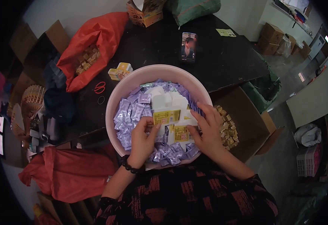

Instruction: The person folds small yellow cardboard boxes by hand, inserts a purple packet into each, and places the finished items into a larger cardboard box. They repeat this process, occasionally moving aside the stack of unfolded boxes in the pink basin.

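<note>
A pink round tub (158, 68) stands in front of me, filled with small shiny purple packets (128, 116). White and yellow unfolded cartons (171, 99) lie on the packets in the middle. My left hand (143, 137) pinches a yellow and white carton (166, 117) by its lower left edge, above the tub. My right hand (209, 129) has its thumb against a second yellow and white carton (181, 134), fingers curled over its white flap. Whether the two cartons touch cannot be made out.
Small filled boxes lie in a red sack (96, 41) at the back left and in a cardboard box (246, 120) at the right. Red scissors (100, 87), a stack of yellow cards (120, 71) and a phone (188, 47) rest on the black table (152, 45).
</note>
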A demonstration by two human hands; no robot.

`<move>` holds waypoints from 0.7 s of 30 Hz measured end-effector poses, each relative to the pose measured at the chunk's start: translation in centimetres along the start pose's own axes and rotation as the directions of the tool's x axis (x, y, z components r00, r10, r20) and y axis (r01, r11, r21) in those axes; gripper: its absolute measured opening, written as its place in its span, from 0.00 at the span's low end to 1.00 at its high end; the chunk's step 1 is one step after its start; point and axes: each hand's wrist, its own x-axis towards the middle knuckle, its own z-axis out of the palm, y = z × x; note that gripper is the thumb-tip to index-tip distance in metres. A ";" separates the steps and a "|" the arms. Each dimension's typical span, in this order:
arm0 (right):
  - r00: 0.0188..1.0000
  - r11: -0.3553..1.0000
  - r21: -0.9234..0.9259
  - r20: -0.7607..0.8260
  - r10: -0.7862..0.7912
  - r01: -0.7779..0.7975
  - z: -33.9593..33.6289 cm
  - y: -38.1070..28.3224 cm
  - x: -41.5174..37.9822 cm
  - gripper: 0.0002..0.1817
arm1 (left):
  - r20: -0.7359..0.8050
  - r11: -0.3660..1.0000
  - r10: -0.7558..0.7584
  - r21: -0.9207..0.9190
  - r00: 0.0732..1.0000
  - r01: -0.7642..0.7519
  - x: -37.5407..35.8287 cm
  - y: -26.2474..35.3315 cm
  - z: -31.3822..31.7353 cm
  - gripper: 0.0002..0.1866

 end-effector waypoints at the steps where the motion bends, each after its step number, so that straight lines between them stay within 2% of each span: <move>1: 0.997 0.957 0.281 0.039 0.059 -0.068 -0.1 -0.2 0.1 0.23 | 0.034 0.945 0.012 -0.327 0.999 -0.001 -0.1 0.2 -0.4 0.11; 2: 0.990 0.833 0.536 0.092 0.103 -0.137 -0.1 -0.5 0.1 0.19 | 0.061 0.786 0.034 -0.618 0.998 0.011 -0.3 0.4 -0.8 0.13; 3: 0.990 0.833 0.535 0.093 0.105 -0.139 0.0 -0.7 0.0 0.19 | 0.151 0.794 0.051 -0.606 0.987 0.051 -0.6 0.5 -1.6 0.21; 4: 0.934 0.495 0.793 0.320 0.156 -0.355 0.1 -1.0 0.0 0.16 | 0.150 0.793 0.052 -0.607 0.987 0.051 -1.1 0.7 -1.6 0.21; 5: 0.842 0.059 0.841 0.531 0.094 -0.537 0.2 -1.2 0.0 0.13 | 0.153 0.788 0.062 -0.614 0.986 0.046 -1.5 1.0 -1.6 0.24; 6: 0.844 0.061 0.843 0.528 0.091 -0.534 0.3 -1.1 0.1 0.13 | 0.155 0.783 0.073 -0.621 0.985 0.040 -1.8 1.2 -1.7 0.28; 7: 0.806 0.004 0.806 0.592 0.019 -0.592 0.6 -0.9 0.3 0.13 | 0.151 0.783 0.076 -0.621 0.986 0.035 -2.0 1.4 -2.0 0.28; 8: 0.760 -0.047 0.759 0.647 -0.056 -0.649 0.8 -0.8 0.4 0.14 | 0.138 0.834 0.079 -0.551 0.987 0.010 -2.2 1.6 -2.3 0.30; 9: 0.761 -0.047 0.760 0.646 -0.058 -0.648 1.1 -1.0 0.4 0.14 | 0.126 0.879 0.083 -0.477 0.989 -0.013 -2.4 1.6 -2.5 0.32; 11: 0.865 0.034 0.874 0.485 -0.127 -0.484 1.9 -2.0 0.1 0.19 | 0.112 0.887 0.135 -0.457 0.985 -0.069 -2.8 1.2 -2.2 0.32; 12: 0.866 0.034 0.874 0.484 -0.126 -0.484 2.2 -2.3 -0.1 0.19 | 0.101 0.891 0.185 -0.438 0.978 -0.123 -2.9 1.1 -2.0 0.31; 14: 0.927 0.087 0.932 0.360 -0.103 -0.352 2.7 -2.8 -0.4 0.24 | 0.124 0.906 0.192 -0.404 0.974 -0.127 -2.9 2.0 -2.3 0.32; 15: 0.928 0.088 0.932 0.359 -0.103 -0.351 2.8 -3.1 -0.5 0.24 | 0.146 0.920 0.196 -0.369 0.970 -0.131 -2.9 2.4 -2.4 0.32; 17: 0.897 -0.034 0.897 0.438 -0.056 -0.440 2.9 -3.5 -0.7 0.27 | 0.160 0.920 0.190 -0.373 0.969 -0.119 -3.0 2.1 -2.5 0.32; 21: 0.867 -0.117 0.861 0.497 -0.013 -0.495 3.1 -3.1 -1.0 0.29 | 0.206 0.944 0.171 -0.316 0.964 -0.100 -3.3 2.0 -2.8 0.31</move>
